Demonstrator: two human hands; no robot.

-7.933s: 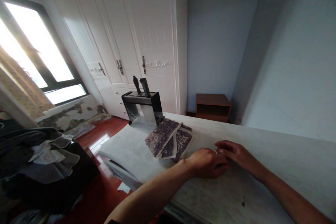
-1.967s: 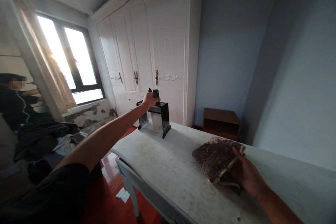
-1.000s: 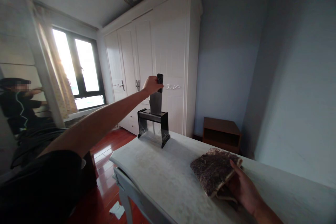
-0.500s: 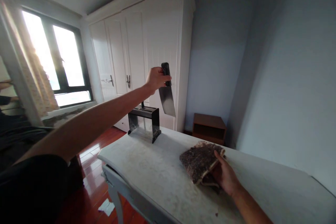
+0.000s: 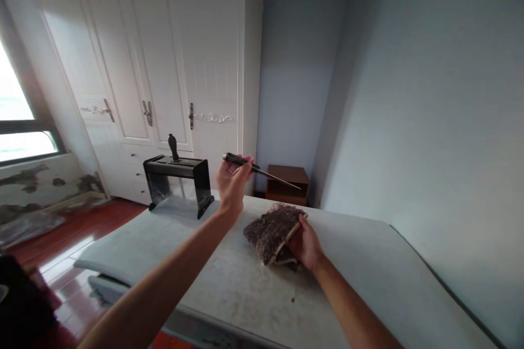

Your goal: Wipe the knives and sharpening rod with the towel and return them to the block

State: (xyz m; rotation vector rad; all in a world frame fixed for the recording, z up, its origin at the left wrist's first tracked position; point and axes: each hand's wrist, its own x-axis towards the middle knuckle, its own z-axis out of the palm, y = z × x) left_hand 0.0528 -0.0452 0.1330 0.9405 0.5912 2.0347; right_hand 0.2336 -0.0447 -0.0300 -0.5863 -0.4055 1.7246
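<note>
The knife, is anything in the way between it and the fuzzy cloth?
Nothing visible stands between the knife in the left hand and the cloth in the right hand; just a gap.

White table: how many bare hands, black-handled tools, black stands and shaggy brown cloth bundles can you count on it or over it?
Bare hands: 2 (left hand, right hand)
Black rectangular stand: 1
Black-handled tools: 2 (held tool, upright tool in the stand)
Folded shaggy brown cloth bundle: 1
Total: 6
</note>
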